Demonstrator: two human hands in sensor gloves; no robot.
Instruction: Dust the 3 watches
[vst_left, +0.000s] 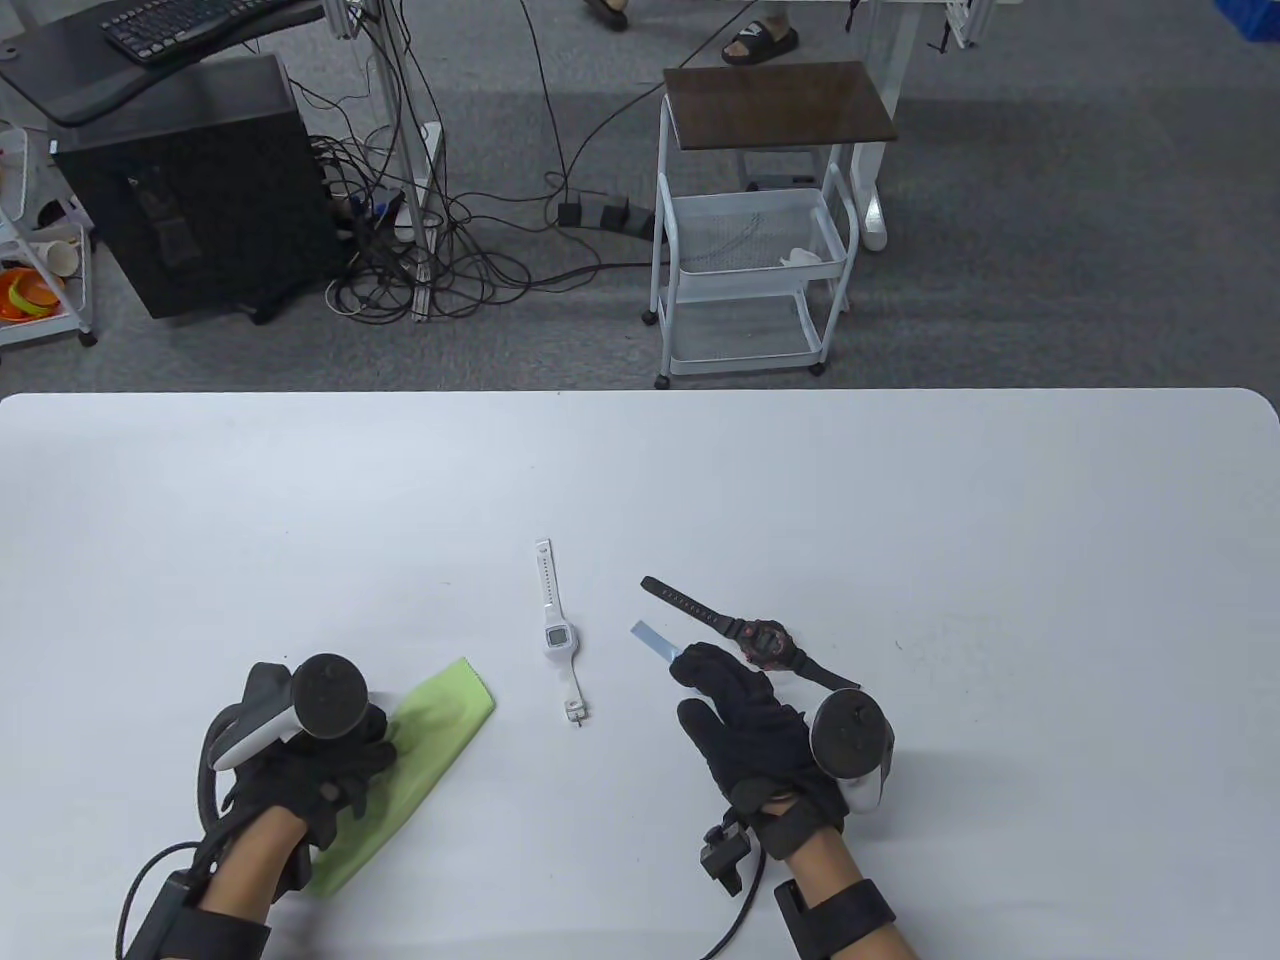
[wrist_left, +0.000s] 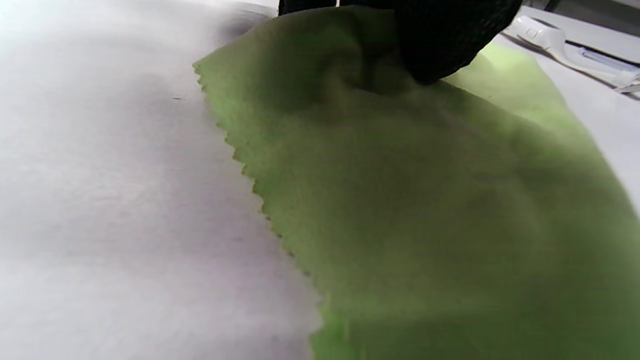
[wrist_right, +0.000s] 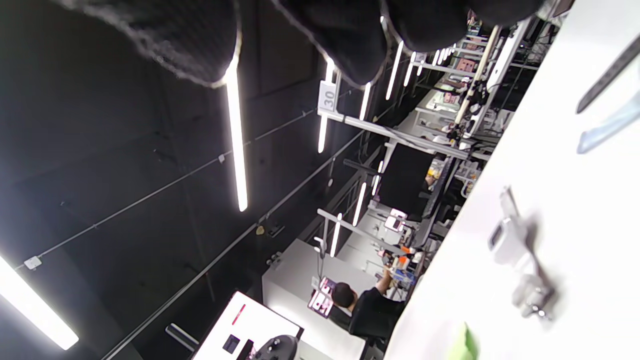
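Three watches lie near the table's front middle. The white watch (vst_left: 553, 630) (wrist_right: 505, 235) lies lengthwise, its buckle toward me. The black watch (vst_left: 765, 642) lies slanted to its right. Of the light blue watch (vst_left: 650, 640) only a strap end shows (wrist_right: 607, 127); the rest is hidden under my right hand (vst_left: 700, 685). That hand reaches over it, thumb spread apart from the fingers (wrist_right: 350, 40). My left hand (vst_left: 370, 745) grips the green cloth (vst_left: 440, 735) (wrist_left: 425, 200) on the table at left, a fingertip (wrist_left: 440, 45) dug into a bunched fold.
The white table (vst_left: 900, 500) stretches bare toward its far edge and both sides. Beyond it stand a white rolling cart (vst_left: 750, 250), a black computer tower (vst_left: 200, 190) and tangled cables on the floor.
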